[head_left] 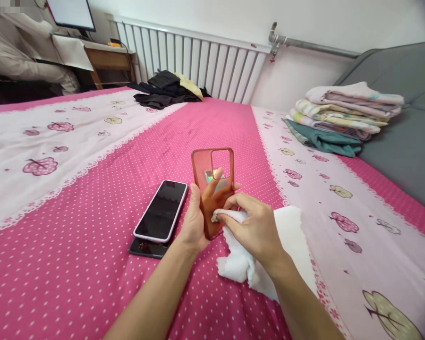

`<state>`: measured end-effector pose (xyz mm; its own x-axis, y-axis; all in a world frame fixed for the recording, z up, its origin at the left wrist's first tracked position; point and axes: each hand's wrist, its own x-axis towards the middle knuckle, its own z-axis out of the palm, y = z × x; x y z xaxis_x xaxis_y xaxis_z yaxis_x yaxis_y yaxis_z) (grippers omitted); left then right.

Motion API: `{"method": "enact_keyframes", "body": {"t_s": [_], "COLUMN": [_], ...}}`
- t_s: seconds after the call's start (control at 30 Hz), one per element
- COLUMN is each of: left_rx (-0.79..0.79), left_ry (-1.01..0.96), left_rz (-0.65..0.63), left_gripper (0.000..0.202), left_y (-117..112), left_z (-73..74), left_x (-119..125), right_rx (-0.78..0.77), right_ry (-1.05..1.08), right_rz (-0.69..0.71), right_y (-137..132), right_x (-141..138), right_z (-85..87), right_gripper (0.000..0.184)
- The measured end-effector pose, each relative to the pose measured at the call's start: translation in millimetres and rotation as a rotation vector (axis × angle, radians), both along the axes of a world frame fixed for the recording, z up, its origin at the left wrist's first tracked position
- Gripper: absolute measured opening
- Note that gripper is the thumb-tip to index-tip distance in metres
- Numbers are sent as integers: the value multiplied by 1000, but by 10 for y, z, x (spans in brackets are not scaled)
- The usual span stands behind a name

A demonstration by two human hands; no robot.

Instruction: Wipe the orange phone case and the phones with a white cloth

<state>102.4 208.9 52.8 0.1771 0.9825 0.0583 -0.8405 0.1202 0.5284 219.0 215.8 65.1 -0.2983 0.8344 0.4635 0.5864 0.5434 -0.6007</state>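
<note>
My left hand (pixel 194 222) grips a see-through brownish phone case (pixel 202 170) from behind, its fingers showing through the back and the camera cutout at the top right. A small shiny sticker sits behind or on the case. My right hand (pixel 257 224) pinches a bunched corner of a white cloth (pixel 241 257) and presses it against the lower part of the case. The rest of the cloth hangs down onto the bed. Left of my left hand lies a phone with a pale lilac edge (pixel 163 210), resting on a second black phone (pixel 147 248).
A pink and white bedspread (pixel 212 120) lies under everything. Dark clothes (pixel 163 89) are heaped at the far edge, by a white radiator (pixel 198 52). Folded bedding (pixel 347 111) is stacked at the right against a grey headboard (pixel 411 132). A person sits by a desk at far left.
</note>
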Motion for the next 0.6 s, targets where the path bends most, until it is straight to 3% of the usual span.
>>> {"method": "enact_keyframes", "body": {"t_s": [0.2, 0.4, 0.47, 0.6], "left_rx": [-12, -16, -43, -64], "left_ry": [-17, -26, -38, -56], "left_rz": [11, 48, 64, 104], "left_gripper": [68, 61, 59, 57], "left_y": [-19, -39, -43, -29], "left_z": [-28, -66, -58, -52], "left_x": [41, 100, 102, 97], "right_rx": [174, 396, 401, 270], "right_ry": [151, 122, 97, 142], "right_rz": [-98, -133, -113, -85], "right_y": [0, -29, -48, -58], "right_x": [-30, -91, -117, -137], "right_z": [-31, -106, -110, -97], "right_gripper": [10, 12, 12, 11]}}
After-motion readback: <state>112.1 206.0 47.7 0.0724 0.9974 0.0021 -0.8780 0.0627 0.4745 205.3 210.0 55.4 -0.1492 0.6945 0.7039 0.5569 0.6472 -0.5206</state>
